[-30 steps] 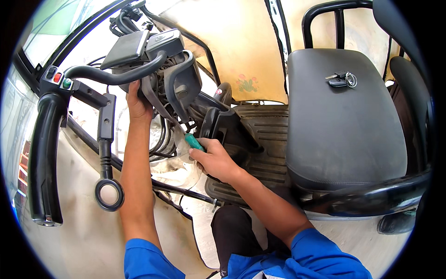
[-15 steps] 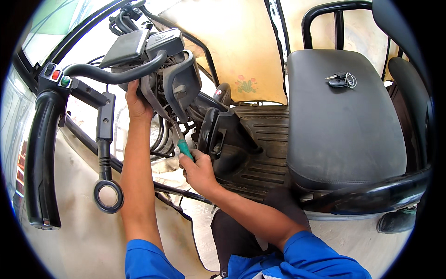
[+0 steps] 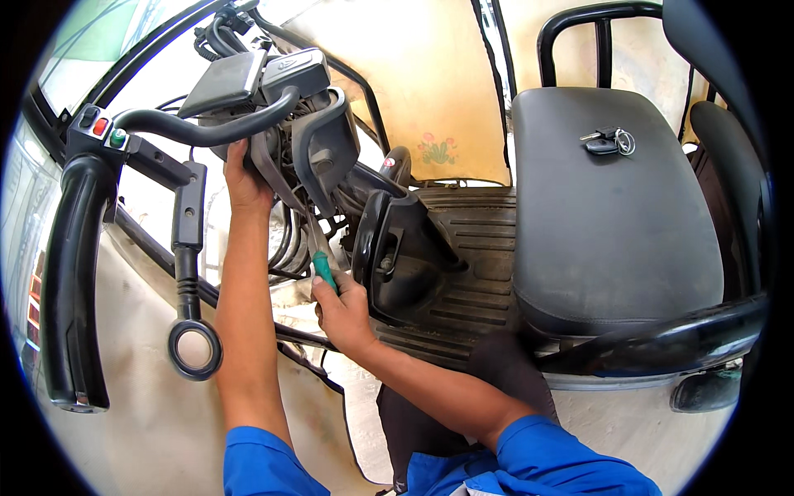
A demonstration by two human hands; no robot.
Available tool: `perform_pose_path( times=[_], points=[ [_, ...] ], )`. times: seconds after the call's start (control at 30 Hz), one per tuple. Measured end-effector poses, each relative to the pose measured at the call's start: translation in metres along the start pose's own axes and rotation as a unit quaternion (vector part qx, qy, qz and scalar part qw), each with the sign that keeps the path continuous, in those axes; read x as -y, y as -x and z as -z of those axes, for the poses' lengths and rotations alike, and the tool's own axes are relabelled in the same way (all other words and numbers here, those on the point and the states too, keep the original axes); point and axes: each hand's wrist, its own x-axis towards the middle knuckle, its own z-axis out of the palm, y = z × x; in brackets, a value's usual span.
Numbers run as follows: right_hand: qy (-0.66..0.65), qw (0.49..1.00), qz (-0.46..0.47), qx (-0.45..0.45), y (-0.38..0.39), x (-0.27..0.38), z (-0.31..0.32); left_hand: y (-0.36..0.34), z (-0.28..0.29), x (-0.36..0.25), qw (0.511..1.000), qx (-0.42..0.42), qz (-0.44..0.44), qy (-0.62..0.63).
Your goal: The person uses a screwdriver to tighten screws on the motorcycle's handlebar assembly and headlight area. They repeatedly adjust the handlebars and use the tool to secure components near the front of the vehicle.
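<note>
My left hand (image 3: pixel 246 182) grips the underside of the dark plastic dashboard housing (image 3: pixel 325 149) below the curved handlebar (image 3: pixel 211 131), its fingertips partly hidden. My right hand (image 3: pixel 339 310) is closed around a green-handled screwdriver (image 3: pixel 323 266), which points up into the underside of the housing among exposed cables (image 3: pixel 285 244). The screwdriver's tip is too hidden to make out clearly. A black handlebar grip (image 3: pixel 76 306) with a red and green switch block (image 3: pixel 99 128) hangs at the left, beside a mirror-arm-like piece ending in a ring (image 3: pixel 194 351).
A padded grey seat (image 3: pixel 612 240) with keys and a fob (image 3: pixel 608 145) on it fills the right, framed by black tube rails (image 3: pixel 612 10). A ribbed floor mat (image 3: pixel 475 240) lies beside the steering column. Cream panels (image 3: pixel 447 74) stand behind, and a windscreen frame runs along the upper left.
My right hand and the screwdriver have moved left and down, and my right forearm has swung with them. My left hand stays in place on the housing.
</note>
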Motion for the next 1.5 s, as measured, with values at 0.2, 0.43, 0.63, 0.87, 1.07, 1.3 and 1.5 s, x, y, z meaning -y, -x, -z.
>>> perform_pose_path(
  times=[0.2,0.43,0.63,0.87,1.07,1.3,1.5],
  points=[
    [0.031,0.999,0.021,0.024,-0.003,0.002,0.008,-0.002,0.005,0.001,1.000,0.014,0.001,0.005],
    [0.073,0.985,-0.089,0.127,0.000,0.073,0.051,-0.003,0.006,0.001,1.000,0.008,0.001,0.024],
    [0.071,0.974,-0.128,0.170,-0.033,0.093,0.055,0.001,-0.002,0.000,1.000,-0.007,0.011,0.027],
    [-0.006,0.977,-0.141,0.160,-0.049,0.083,0.025,0.001,-0.001,-0.001,1.000,-0.007,0.000,0.020],
    [-0.062,0.986,-0.123,0.094,-0.039,0.055,0.002,-0.001,0.000,0.002,1.000,0.002,0.006,0.027],
    [-0.035,0.997,-0.047,0.054,-0.037,0.027,-0.012,-0.004,0.001,0.002,0.999,0.023,0.013,0.033],
    [-0.076,0.993,-0.076,0.048,-0.033,0.035,-0.014,-0.004,-0.001,0.001,0.999,0.021,0.018,0.042]
  ],
)
